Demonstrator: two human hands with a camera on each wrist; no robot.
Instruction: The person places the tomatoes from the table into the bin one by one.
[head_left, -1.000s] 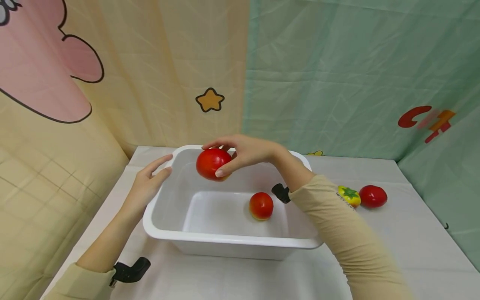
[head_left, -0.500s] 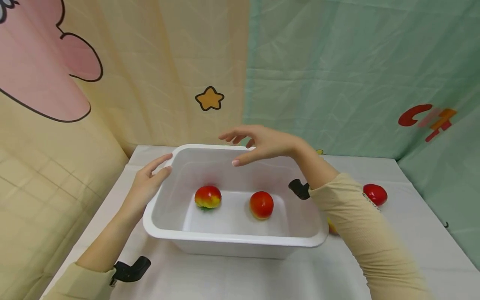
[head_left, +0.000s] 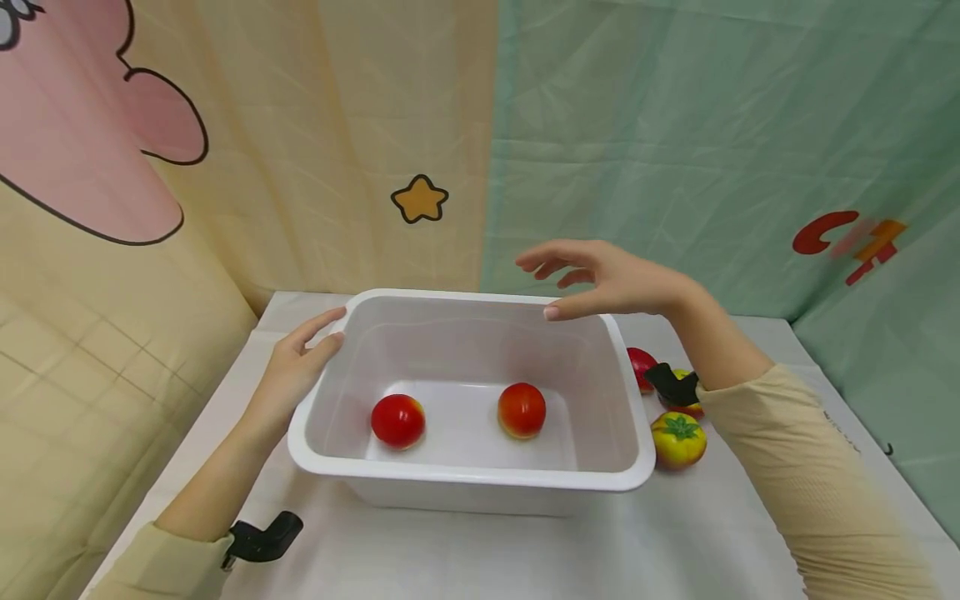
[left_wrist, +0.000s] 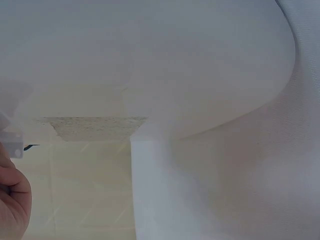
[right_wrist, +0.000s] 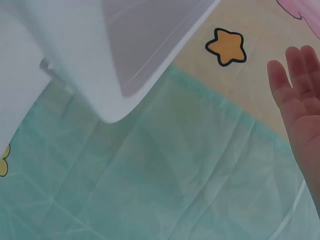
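A white plastic basin [head_left: 469,477] stands mid-table, its rim held at the left by my left hand [head_left: 292,367], thumb over the edge. In the left wrist view, part of that left hand [left_wrist: 12,200] shows with curled fingers. Two round, tomato-like toy fruits lie apart on the basin floor: a glossy red one [head_left: 398,421] at the left and an orange-red one [head_left: 522,411] at the right. My right hand [head_left: 618,279] hovers over the back right corner, fingers loosely extended and holding nothing. The right wrist view shows its fingers [right_wrist: 302,85] spread beside the curtain.
Beside the basin's right wall lie a yellow fruit with a green leafy cap [head_left: 678,442], a red-yellow fruit [head_left: 684,408] partly covered by the black wrist mount [head_left: 671,385], and a red fruit [head_left: 640,367]. A printed curtain [head_left: 420,100] hangs behind the table.
My right hand let go of a red fruit, which dropped into the basin and rolled to the front left, red side up. That hand moved right and slightly up. My left hand stayed.
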